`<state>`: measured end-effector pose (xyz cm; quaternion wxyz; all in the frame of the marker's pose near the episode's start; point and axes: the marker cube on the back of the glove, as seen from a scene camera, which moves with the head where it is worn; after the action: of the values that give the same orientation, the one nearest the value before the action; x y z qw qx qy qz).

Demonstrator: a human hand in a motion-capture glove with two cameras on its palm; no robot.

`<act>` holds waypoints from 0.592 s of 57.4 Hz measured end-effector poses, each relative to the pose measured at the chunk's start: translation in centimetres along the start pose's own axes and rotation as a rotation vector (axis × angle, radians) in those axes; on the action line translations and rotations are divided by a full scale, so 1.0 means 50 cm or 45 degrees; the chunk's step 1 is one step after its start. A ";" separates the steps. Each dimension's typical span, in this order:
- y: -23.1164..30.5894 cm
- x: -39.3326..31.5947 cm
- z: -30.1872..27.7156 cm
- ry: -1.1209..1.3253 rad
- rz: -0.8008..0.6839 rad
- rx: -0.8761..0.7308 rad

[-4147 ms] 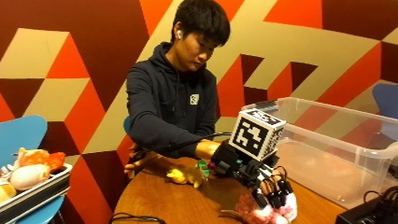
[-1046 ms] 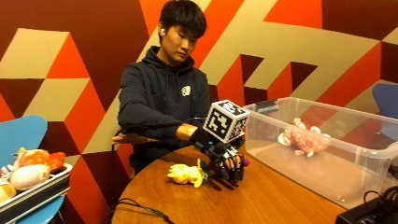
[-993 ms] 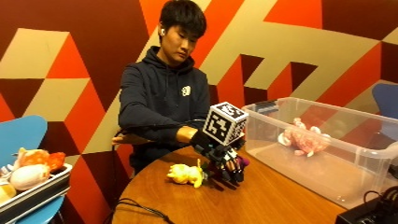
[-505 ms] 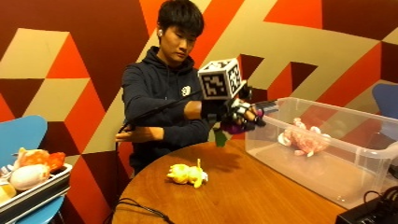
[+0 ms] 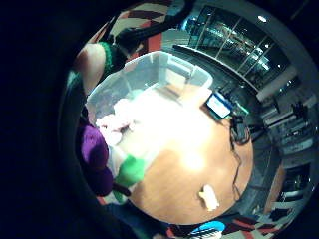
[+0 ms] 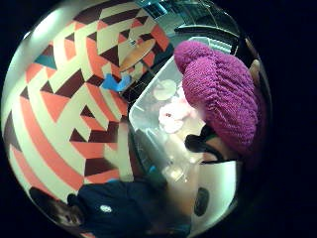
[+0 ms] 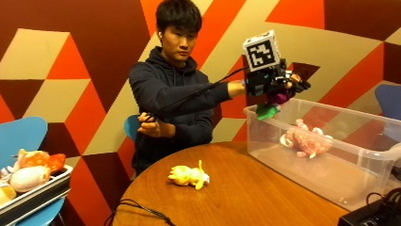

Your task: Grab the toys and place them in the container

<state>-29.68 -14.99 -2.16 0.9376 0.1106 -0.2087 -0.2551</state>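
My gloved right hand (image 7: 283, 85) grips a purple knitted toy (image 7: 278, 97) with a green end (image 7: 267, 112), held in the air above the near corner of the clear plastic container (image 7: 269, 141). The purple toy (image 6: 218, 94) fills much of the thumb side palm view; its purple body (image 5: 92, 152) and green part (image 5: 130, 170) show in the little finger side view. A pink plush toy (image 7: 307, 141) lies inside the container. A yellow plush toy (image 7: 188, 176) lies on the round wooden table (image 7: 251, 197).
At the left a tray (image 7: 31, 195) holds several more toys (image 7: 28, 172) on a blue chair (image 7: 22, 136). A black cable (image 7: 141, 212) lies at the table's front edge. A dark device (image 7: 372, 216) sits by the container's near right corner.
The hand went down beside the yellow toy, took the purple toy off the table and lifted it to the right, up over the container. Four seconds ago the pink toy was still outside the container.
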 end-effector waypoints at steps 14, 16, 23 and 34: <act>0.024 -0.015 0.126 -0.054 -0.101 -0.318; 0.028 -0.009 0.120 -0.078 -0.094 -0.295; 0.062 0.034 0.066 -0.097 -0.055 -0.226; 0.189 0.141 -0.048 0.027 -0.029 -0.215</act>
<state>-19.00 -10.43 1.04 0.9428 0.0361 -0.1754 -0.2812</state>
